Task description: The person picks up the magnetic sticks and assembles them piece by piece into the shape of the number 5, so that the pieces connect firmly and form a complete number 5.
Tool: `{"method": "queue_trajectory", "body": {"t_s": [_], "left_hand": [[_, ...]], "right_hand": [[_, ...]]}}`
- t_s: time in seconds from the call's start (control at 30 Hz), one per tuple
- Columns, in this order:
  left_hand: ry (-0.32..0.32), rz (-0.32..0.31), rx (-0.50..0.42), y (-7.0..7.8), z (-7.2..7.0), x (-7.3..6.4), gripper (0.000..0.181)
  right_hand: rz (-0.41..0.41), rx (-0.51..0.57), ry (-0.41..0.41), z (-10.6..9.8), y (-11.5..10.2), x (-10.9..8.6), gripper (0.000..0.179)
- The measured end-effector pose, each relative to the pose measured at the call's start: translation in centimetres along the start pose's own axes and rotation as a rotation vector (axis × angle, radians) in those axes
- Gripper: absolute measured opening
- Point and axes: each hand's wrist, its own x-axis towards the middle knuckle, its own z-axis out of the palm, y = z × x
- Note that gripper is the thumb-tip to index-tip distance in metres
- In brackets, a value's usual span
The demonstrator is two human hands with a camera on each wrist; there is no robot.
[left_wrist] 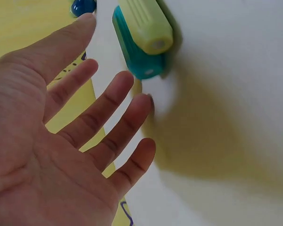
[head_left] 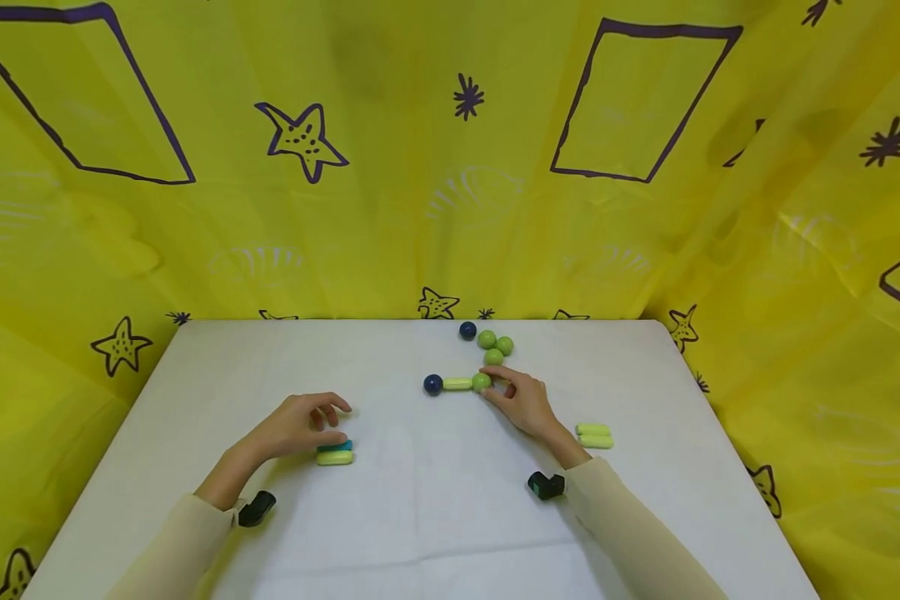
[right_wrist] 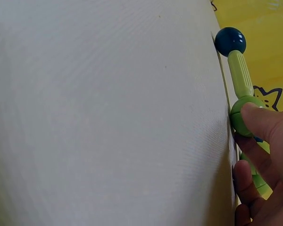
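Observation:
At the middle of the table, my right hand (head_left: 528, 407) pinches a green ball (head_left: 482, 382) between thumb and index finger. That ball sits at one end of a pale green ribbed rod (head_left: 457, 383), and a dark blue ball (head_left: 432, 384) is at the rod's other end. My left hand (head_left: 300, 425) hovers with loosely bent, spread fingers and holds nothing. Under its thumb lie a teal rod (head_left: 336, 445) and a pale green rod (head_left: 334, 458), side by side. The left wrist view shows the palm (left_wrist: 52, 174) apart from both rods.
Behind the joined row lie another dark blue ball (head_left: 468, 331) and several loose green balls (head_left: 504, 345). Two pale green rods (head_left: 594, 436) rest beside the right forearm. The white-covered table (head_left: 420, 517) is bordered by a yellow patterned curtain (head_left: 390, 217).

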Motion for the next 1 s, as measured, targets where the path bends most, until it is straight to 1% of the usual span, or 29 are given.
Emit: {"method": "queue_trajectory", "body": {"t_s": [0.2,0.5,0.6,0.8,1.0], "left_hand": [[-0.024,0.014,-0.011,0.12,-0.4,-0.72,0.035],[-0.046,0.015,0.001,0.0,-0.33,-0.91,0.03],[-0.037,0.019,0.016,-0.13,-0.31,-0.86,0.027],[0.003,0.028,0.055,-0.41,-0.4,-0.76,0.022],[-0.001,0.044,0.078,-0.41,-0.3,-0.72,0.016]], "right_hand": [[0.011,0.004,-0.002,-0.09,0.24,-0.16,0.036],[0.015,0.016,-0.019,0.02,0.38,-0.18,0.037],[0.017,0.013,-0.018,0.04,0.35,-0.11,0.037],[0.004,0.001,-0.008,0.05,0.18,0.02,0.038],[-0.011,0.007,-0.005,0.13,0.09,-0.04,0.039]]}}
